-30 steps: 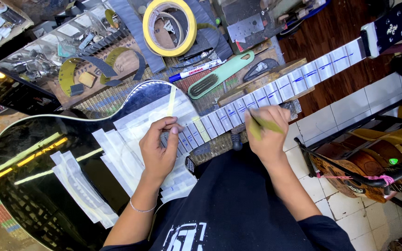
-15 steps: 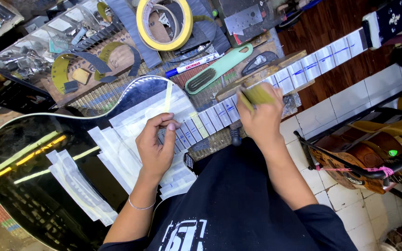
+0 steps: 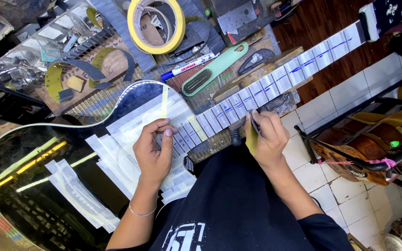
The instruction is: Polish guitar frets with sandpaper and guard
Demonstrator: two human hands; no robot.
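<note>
While the glossy black guitar body (image 3: 29,186) lies across the cluttered worktop (image 3: 117,56) with its long neck (image 3: 275,79) running up toward the far right corner, the person leans over it with both hands on the fretboard. The neck is covered in strips of pale masking tape (image 3: 238,100), each strip marked with a short blue line, and more tape strips fan out over the upper body near the neck joint. The left hand (image 3: 154,151) rests on the taped frets just where the neck meets the body, fingers curled loosely and the thumb tip pressed down on the tape; it grips nothing that I can see. The right hand (image 3: 268,137) is closed around a small yellow-green sanding strip (image 3: 252,139) held at the near edge of the neck. Just beyond the neck lie a pale green brush with dark bristles (image 3: 212,69) and a blue-capped white marker pen (image 3: 189,66), side by side. Near the far edge of the worktop sits a big roll of yellow tape (image 3: 157,23).
</note>
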